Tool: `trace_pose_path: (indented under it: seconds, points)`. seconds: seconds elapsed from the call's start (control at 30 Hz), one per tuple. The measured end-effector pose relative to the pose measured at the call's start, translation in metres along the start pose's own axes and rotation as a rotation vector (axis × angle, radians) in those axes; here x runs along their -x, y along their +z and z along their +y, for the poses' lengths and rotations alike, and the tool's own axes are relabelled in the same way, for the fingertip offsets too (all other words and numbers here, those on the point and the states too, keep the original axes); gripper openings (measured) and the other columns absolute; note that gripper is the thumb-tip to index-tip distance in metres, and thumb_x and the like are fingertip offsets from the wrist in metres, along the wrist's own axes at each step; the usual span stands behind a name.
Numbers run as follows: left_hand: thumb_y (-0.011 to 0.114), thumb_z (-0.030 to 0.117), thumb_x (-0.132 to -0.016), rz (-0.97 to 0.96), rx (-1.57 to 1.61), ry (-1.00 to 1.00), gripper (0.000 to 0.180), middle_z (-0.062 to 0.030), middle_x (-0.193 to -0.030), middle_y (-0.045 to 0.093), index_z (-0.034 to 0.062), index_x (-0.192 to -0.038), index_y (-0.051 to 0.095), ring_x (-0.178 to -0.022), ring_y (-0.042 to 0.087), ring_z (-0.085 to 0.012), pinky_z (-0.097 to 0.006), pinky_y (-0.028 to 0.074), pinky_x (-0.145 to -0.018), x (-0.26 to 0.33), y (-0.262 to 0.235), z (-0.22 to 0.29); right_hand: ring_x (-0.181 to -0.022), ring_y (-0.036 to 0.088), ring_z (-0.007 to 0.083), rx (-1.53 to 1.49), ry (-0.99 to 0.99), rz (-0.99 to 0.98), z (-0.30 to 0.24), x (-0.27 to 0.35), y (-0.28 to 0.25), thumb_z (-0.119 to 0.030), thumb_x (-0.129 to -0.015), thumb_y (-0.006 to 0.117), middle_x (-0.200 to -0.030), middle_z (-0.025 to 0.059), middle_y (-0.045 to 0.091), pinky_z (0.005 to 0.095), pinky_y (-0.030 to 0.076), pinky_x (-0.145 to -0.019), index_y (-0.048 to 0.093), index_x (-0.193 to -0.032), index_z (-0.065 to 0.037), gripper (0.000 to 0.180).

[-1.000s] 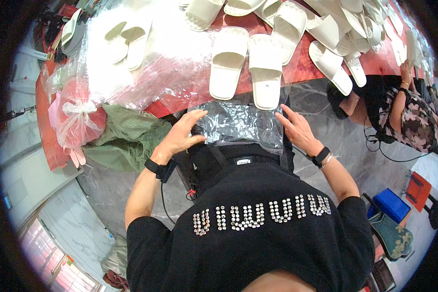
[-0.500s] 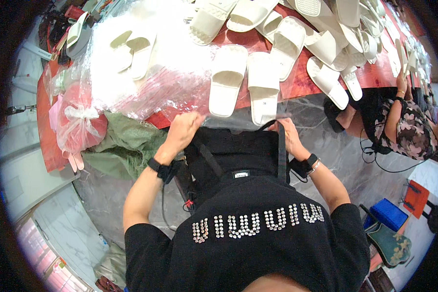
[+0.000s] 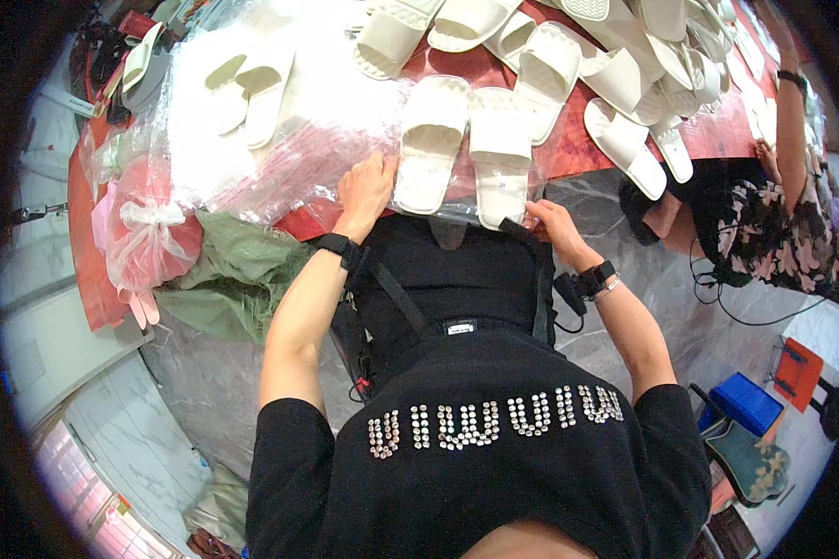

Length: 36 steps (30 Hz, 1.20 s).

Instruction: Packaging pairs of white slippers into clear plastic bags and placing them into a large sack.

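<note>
On the red table (image 3: 573,156), two white slippers (image 3: 446,130) are laid by the near edge; the left hand (image 3: 367,191) is curled beside clear plastic (image 3: 317,149), the right hand (image 3: 557,228) bent near one slipper; whether anything is pinched cannot be told.

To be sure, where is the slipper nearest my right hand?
The slipper lies above the head view's centre, at the red table's edge, right of another slipper, above and left of your right hand.

Beyond and left of the left grip (image 3: 367,186), white glare burns out the glossy clear plastic sheets (image 3: 336,102); well away from it, fisheye distortion bends straight edges and the rim fades to black.
</note>
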<state>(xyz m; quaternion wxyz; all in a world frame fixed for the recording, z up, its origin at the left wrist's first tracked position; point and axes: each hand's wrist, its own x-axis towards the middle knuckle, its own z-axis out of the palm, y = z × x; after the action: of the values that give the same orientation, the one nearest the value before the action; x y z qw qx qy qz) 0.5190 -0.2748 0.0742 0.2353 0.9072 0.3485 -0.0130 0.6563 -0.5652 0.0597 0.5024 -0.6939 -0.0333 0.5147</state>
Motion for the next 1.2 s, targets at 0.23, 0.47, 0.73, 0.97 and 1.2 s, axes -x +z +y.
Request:
trace_pose_path:
  seconds: [0.23,0.47,0.73,0.97,1.2]
  points:
    - [0.056,0.026,-0.080,0.439,-0.063,0.176,0.026,-0.0179,-0.097,0.053,0.0064,-0.097,0.050,-0.071,0.058,-0.0392,-0.048,0.046,-0.062,-0.005,0.013,0.004,-0.086,0.050,0.0183,0.028,-0.118,0.370,-0.003,0.000,0.018,-0.019,-0.074,0.062,-0.105,0.0110,0.044,0.0320,0.044,-0.072,0.032,-0.117,-0.005,0.054]
    - [0.055,0.018,-0.077,0.374,-0.010,0.245,0.037,-0.0194,-0.104,0.050,0.0008,-0.108,0.048,-0.092,0.054,-0.0339,-0.043,0.046,-0.074,0.013,0.032,0.003,-0.097,0.052,0.0183,-0.101,-0.033,0.199,-0.015,-0.024,0.038,-0.034,-0.081,0.061,-0.113,0.0161,0.049,0.0285,0.043,-0.079,0.036,-0.120,0.001,0.058]
    - [0.070,0.049,-0.067,0.160,0.442,-0.005,0.096,-0.0233,-0.129,0.036,-0.0017,-0.133,0.022,-0.115,0.040,-0.0394,-0.045,0.035,-0.094,0.041,0.030,0.045,-0.108,0.051,0.0174,-0.566,0.020,-0.259,-0.024,-0.003,0.037,-0.030,-0.092,0.045,-0.120,0.0059,0.052,0.0346,0.040,-0.093,0.043,-0.124,-0.004,0.041]
    - [0.065,0.044,-0.077,-0.530,1.739,-0.016,0.075,-0.0101,-0.128,0.044,0.0043,-0.131,0.031,-0.115,0.044,-0.0202,-0.035,0.037,-0.096,0.064,0.018,0.030,-0.111,0.050,0.0192,-0.343,-0.066,-0.396,-0.059,0.049,0.063,-0.034,-0.091,0.046,-0.125,0.0077,0.049,0.0348,0.039,-0.094,0.038,-0.127,-0.002,0.049]
    - [0.059,0.033,-0.083,-0.677,2.076,0.012,0.050,-0.0076,-0.120,0.053,0.0069,-0.124,0.045,-0.105,0.053,-0.0178,-0.035,0.040,-0.095,0.113,-0.041,0.000,-0.114,0.043,0.0195,0.042,-0.115,-0.565,-0.099,0.087,0.107,-0.031,-0.087,0.052,-0.128,0.0105,0.043,0.0342,0.035,-0.095,0.030,-0.131,0.002,0.060]
